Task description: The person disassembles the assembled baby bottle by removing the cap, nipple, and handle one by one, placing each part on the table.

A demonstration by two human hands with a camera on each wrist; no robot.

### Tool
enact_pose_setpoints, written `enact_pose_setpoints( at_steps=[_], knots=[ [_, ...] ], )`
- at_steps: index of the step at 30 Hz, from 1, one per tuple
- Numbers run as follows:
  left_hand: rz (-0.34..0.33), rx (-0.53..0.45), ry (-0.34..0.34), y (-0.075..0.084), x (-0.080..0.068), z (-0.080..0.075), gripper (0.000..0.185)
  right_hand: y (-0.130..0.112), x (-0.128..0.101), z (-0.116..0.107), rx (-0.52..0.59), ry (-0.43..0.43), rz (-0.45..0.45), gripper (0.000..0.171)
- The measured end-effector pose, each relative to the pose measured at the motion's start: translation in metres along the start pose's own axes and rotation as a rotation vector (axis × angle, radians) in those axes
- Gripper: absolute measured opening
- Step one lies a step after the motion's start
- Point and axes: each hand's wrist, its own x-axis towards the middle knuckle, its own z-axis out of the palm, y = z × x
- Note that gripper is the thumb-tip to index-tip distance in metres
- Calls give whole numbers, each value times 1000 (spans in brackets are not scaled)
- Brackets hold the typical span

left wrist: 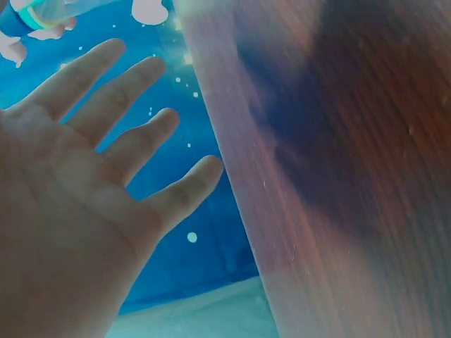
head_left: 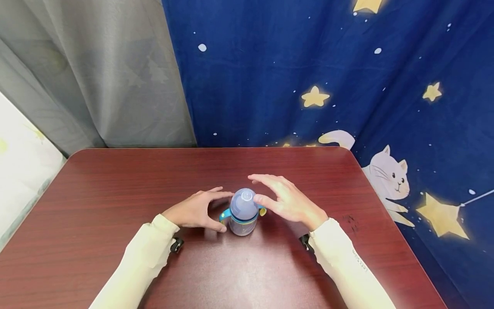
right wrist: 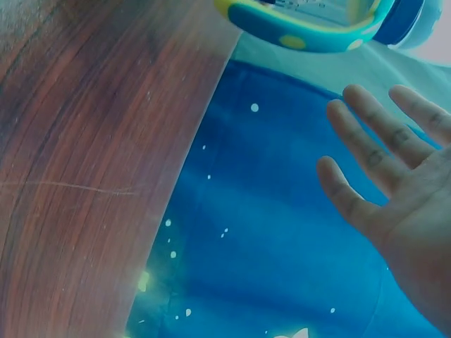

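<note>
the left hand [head_left: 194,210] is released, its fingers straight and spread, thumb well apart from them. it is beside the left handle [head_left: 225,214] of the bottle [head_left: 243,226], fingers reaching past the far side and thumb low at the near side; whether it touches cannot be told. the right hand [head_left: 287,199] is released too, fingers stretched out beyond the bottle on its right, and the thumb overlaps the edge of the cap [head_left: 241,206] in the head view; contact there cannot be told either. both wrist views show straight fingers with gaps between them.

the bottle stands upright on the desk [head_left: 115,206], between the two hands. its cap is a pale blue dome, the body below is clear, and the handles are blue with yellow spots. the right handle [head_left: 263,210] is partly hidden by the right hand.

each arm wears a cream sleeve [head_left: 143,249], with a black band [head_left: 176,245] at the wrist. the desk is reddish brown. behind it hang a grey curtain [head_left: 119,77] and a blue curtain [head_left: 247,86] with yellow stars and a white cat [head_left: 390,176].
</note>
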Motion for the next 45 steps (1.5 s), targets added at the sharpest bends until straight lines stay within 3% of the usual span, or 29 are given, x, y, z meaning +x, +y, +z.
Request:
enact_pose_setpoints(
  at_steps=[8, 17, 23, 32, 45],
  knots=[
    [-10, -70, 3, 5, 2, 6, 82, -8, 1, 4, -41, -26, -29, 62],
    [97, -125, 57, 6, 12, 19, 65, -13, 5, 5, -54, -33, -104, 62],
    [89, -210, 45, 8, 14, 23, 60, -14, 5, 7, -53, -38, -111, 62],
    [97, -257, 51, 9, 13, 28, 63, -13, 6, 9, -46, -38, -112, 61],
    [87, -283, 53, 12, 14, 22, 62, -9, 11, 1, 131, -13, -188, 53]
  ],
)
